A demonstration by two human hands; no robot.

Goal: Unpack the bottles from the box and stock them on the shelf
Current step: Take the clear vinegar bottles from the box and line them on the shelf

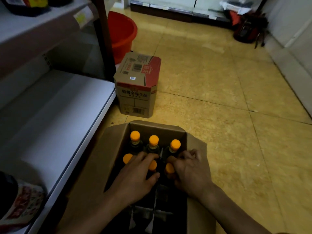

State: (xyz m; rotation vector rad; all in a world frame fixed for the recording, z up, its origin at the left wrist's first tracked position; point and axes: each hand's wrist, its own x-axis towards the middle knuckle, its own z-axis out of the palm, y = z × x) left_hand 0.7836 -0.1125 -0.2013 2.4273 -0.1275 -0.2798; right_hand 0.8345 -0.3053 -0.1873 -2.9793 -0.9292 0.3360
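Both hands are inside the open brown cardboard box (116, 149). The left hand (135, 178) curls round a dark, orange-capped bottle (152, 165), and the right hand (190, 173) grips the neighbouring bottle (169, 168). Four more caps stand beyond and left of the fingertips. Cells behind the wrists look emptied, so roughly half remains for the white shelf (59, 115).

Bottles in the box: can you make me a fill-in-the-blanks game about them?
The bottles have ___ caps.
___ caps show in the open box.
The bucket beyond the closed box is ___.
Missing words: orange; six; red.
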